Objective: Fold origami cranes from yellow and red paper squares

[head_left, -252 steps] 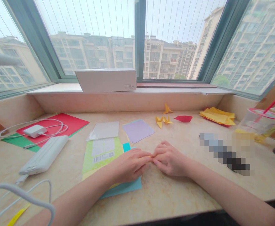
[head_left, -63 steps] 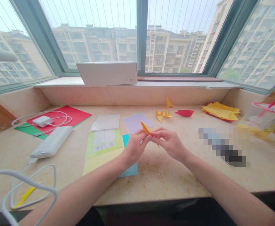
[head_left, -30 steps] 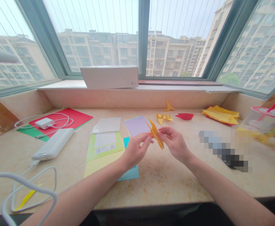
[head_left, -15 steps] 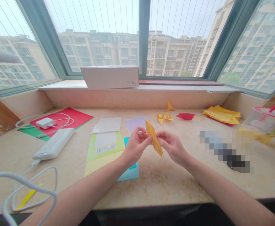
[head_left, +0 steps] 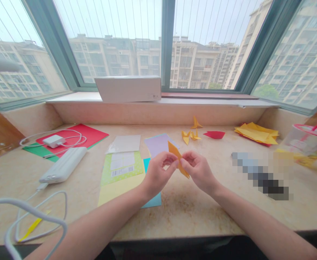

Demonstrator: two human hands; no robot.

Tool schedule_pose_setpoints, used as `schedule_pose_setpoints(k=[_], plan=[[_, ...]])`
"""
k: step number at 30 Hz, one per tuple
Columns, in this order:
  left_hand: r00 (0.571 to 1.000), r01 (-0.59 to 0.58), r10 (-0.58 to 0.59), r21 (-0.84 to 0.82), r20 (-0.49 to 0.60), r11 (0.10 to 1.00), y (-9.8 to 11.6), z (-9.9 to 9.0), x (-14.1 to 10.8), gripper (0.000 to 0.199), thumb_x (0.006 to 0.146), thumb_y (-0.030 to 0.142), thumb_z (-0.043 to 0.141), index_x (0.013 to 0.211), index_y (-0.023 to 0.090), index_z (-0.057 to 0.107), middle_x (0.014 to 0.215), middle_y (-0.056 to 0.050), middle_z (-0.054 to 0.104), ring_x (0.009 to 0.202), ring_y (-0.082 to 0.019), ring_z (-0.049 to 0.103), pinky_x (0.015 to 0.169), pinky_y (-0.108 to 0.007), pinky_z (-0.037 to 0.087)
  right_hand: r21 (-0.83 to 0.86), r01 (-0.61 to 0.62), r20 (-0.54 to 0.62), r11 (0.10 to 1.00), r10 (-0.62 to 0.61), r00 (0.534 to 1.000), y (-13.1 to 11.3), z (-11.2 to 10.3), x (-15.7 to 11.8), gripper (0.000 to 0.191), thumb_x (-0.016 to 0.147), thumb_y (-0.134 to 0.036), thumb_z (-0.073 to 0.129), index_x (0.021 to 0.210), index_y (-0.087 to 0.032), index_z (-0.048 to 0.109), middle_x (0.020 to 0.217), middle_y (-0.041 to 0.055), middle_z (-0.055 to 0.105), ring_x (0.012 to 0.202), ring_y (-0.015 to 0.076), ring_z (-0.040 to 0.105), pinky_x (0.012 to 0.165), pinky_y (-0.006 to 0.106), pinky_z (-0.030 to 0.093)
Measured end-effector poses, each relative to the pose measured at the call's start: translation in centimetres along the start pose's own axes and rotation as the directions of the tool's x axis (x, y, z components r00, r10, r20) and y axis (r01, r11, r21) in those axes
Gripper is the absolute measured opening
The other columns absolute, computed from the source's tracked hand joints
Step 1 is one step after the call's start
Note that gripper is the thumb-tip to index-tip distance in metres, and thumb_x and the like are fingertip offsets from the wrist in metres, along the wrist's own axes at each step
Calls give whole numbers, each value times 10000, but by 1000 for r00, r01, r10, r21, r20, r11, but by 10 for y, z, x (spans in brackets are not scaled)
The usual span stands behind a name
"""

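A folded piece of orange-yellow paper [head_left: 174, 149], long and pointed at both ends, is held up above the counter between my two hands. My left hand [head_left: 162, 169] pinches its middle from the left with thumb and fingers. From the other side my right hand [head_left: 196, 168] grips it too, its fingertips meeting those of the left. The fingers hide the paper's centre. Behind the hands lie several small folded yellow paper pieces [head_left: 185, 137] and a red folded paper piece [head_left: 214, 134]. A lavender sheet [head_left: 159, 143] lies just beyond my left hand.
To the left are a white power bank [head_left: 63, 168], a white charger [head_left: 54, 141], cables and red paper [head_left: 93, 134]. A green packet [head_left: 123, 168] lies by my left forearm. On the right are stacked yellow papers [head_left: 257, 133] and a clear cup [head_left: 307, 139]. A white box [head_left: 128, 89] stands on the sill.
My left hand has shifted right along the paper, so both hands' fingertips now meet at its middle. The paper stays held, turned slightly. The view has moved a little.
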State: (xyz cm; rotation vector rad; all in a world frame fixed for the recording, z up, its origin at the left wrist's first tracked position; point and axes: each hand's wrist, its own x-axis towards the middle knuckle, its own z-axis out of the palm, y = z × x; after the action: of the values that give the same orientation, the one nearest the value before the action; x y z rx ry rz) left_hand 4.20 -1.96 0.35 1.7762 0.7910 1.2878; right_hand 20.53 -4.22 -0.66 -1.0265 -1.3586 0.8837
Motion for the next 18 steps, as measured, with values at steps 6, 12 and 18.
schedule_pose_setpoints(k=[6, 12, 18], plan=[[996, 79, -80, -53, -30, 995, 1, 1, 1, 69, 839, 228, 705, 843, 159, 705, 847, -55, 757, 785, -191, 731, 775, -312, 586, -179, 231, -14, 956, -237, 971, 1, 0, -4, 100, 889, -319, 671, 860, -223, 666, 935, 51, 685, 849, 199, 664, 728, 339, 547], [994, 95, -100, -78, -54, 992, 8, 0, 0, 119, 845, 263, 707, 880, 150, 711, 863, -64, 769, 801, -196, 739, 775, -299, 580, -271, 392, 20, 879, -403, 915, -7, 0, -5, 48, 889, -234, 686, 876, -235, 732, 969, 49, 653, 923, 198, 654, 862, 372, 541], [994, 94, -100, -153, -36, 984, 7, -2, 0, 201, 858, 343, 710, 902, 150, 669, 933, -85, 760, 873, -202, 734, 826, -307, 564, -289, 413, 59, 864, -415, 908, -9, 0, -7, 140, 930, -221, 632, 963, -234, 768, 1029, 68, 648, 931, 191, 654, 856, 355, 544]])
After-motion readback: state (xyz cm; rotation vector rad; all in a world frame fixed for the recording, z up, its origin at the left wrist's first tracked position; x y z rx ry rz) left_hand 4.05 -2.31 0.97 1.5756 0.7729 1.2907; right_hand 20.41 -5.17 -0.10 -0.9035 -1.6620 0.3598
